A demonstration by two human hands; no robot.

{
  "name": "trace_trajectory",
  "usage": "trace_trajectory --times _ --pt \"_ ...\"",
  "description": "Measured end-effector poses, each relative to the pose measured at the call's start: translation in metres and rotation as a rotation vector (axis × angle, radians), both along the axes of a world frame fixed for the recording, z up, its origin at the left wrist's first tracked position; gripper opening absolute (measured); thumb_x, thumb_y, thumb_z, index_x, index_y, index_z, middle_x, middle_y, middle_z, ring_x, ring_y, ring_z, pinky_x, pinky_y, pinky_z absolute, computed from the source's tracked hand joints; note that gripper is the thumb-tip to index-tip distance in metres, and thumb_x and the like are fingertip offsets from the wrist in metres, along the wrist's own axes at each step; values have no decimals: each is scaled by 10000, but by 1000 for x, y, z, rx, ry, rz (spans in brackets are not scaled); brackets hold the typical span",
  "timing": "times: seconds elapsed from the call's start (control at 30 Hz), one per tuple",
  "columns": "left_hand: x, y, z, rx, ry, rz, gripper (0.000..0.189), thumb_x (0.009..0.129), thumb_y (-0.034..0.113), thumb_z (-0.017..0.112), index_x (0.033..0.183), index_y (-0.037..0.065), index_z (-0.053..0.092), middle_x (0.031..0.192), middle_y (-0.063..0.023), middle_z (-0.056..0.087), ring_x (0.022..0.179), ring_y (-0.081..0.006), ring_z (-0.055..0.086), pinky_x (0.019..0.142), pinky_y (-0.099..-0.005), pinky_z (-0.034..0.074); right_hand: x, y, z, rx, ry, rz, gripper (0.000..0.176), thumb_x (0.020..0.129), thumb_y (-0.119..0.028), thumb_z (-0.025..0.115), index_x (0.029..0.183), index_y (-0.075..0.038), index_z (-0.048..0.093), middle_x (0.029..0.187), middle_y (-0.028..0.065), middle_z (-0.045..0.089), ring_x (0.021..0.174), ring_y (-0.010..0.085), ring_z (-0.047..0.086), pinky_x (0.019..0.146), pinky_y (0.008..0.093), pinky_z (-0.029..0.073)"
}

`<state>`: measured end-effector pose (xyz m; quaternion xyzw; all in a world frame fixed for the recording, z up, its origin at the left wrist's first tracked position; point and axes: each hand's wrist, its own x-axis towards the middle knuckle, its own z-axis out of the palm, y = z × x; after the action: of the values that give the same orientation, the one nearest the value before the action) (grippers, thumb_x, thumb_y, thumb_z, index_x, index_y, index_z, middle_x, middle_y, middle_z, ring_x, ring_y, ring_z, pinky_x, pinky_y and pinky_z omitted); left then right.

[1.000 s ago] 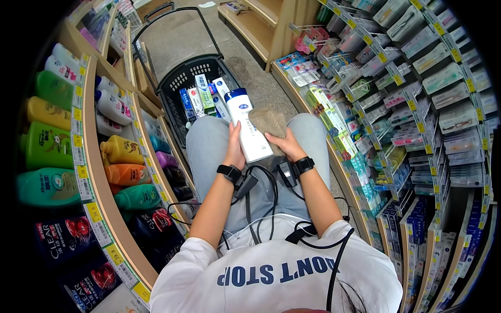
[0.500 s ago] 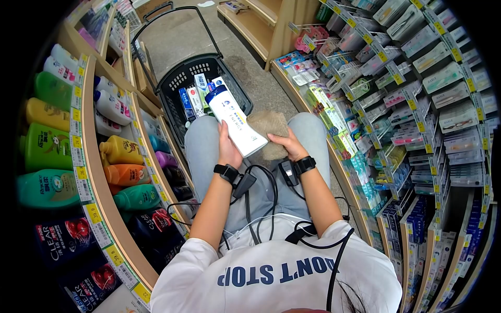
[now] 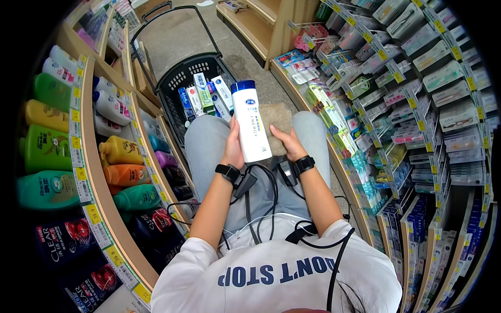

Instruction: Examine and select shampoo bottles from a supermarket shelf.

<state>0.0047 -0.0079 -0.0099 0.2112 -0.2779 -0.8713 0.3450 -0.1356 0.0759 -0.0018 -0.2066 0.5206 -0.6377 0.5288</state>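
Note:
A white bottle with a blue cap [image 3: 252, 128], its label reading ENERGY, stands nearly upright in the picture above my lap. My left hand [image 3: 233, 145] is closed around its left side. On the other side, my right hand [image 3: 288, 144] grips a brown cloth [image 3: 276, 117] with the thumb on top. Part of the cloth lies behind the bottle, and its edge is close to the bottle's right side. Beyond my knees, a dark shopping basket [image 3: 166, 86] holds several boxes [image 3: 205, 99] in white, blue and green.
To the left, a shelf [image 3: 96, 208] carries several bottles, among them a green bottle [image 3: 48, 147] and an orange bottle [image 3: 127, 175]. Hanging packs [image 3: 443, 86] fill the rack on the right. Black cables [image 3: 272, 193] run between my wrists over my lap.
The bottle has swung from leaning left to nearly upright and moved right. More boxes in the basket now show. My right hand and the cloth have shifted slightly.

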Motion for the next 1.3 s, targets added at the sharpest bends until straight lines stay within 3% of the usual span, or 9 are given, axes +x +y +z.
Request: trace_trajectory --times 0.37,0.47,0.57,0.77,0.93,1.07,1.1,1.2,1.3 --pt "-4 7 6 -115 -153 -188 562 915 215 417 1393 189 123 1369 -65 286 1185 -197 385 927 -328 384 3 -5 -6 32 137 -262 388 770 -190 684 1031 63 549 981 112 612 862 170 589 768 268 456" --pt "-4 7 2 -114 -169 -161 578 908 218 419 1397 201 111 1367 -66 288 1182 -209 387 931 -332 381 5 -2 1 24 222 -175 354 752 -151 690 1024 42 568 966 96 621 853 156 589 760 271 459" --pt "-2 5 3 -68 -151 -62 591 909 261 412 1399 208 85 1348 -81 312 1176 -228 395 936 -358 384 -3 -3 -15 -99 377 93 334 705 -75 691 1011 14 592 939 70 632 848 136 586 746 266 462" --pt "4 -3 -8 84 -40 55 560 921 297 375 1388 186 86 1297 -113 362 1139 -254 435 927 -395 401 -11 2 -18 -71 267 372 346 654 -19 651 995 2 600 915 54 635 827 133 588 728 259 465" --pt "1 0 3 58 -87 6 536 923 316 369 1379 174 124 1222 -110 433 1059 -245 500 845 -373 462 -1 -2 -10 -26 142 79 313 686 -48 650 982 31 587 919 80 631 778 155 600 702 269 478" --pt "-2 1 -3 -112 -235 -110 620 852 155 521 1359 162 164 1141 -128 484 930 -242 571 731 -357 506 -6 -5 -23 59 138 -146 283 730 -81 642 972 51 578 916 105 627 774 166 603 679 273 483" --pt "1 6 15 -41 -210 -178 754 748 13 597 1353 150 169 1125 -148 485 880 -272 592 723 -370 508 -6 -5 -22 52 146 -183 278 737 -90 640 970 50 577 911 105 627 771 166 603 674 274 482" --pt "0 11 9 -61 -163 -232 816 689 -44 610 1349 147 169 1119 -157 488 857 -298 603 719 -380 511 -5 -7 -20 36 171 -257 267 757 -113 632 963 49 577 898 105 627 761 164 600 661 277 479" --pt "-3 10 2 -129 -138 -269 632 694 -54 565 1257 55 300 1053 -171 554 890 -289 608 752 -382 514 -4 -7 -19 49 186 -229 262 767 -132 625 950 50 580 888 98 627 748 159 597 652 273 474"
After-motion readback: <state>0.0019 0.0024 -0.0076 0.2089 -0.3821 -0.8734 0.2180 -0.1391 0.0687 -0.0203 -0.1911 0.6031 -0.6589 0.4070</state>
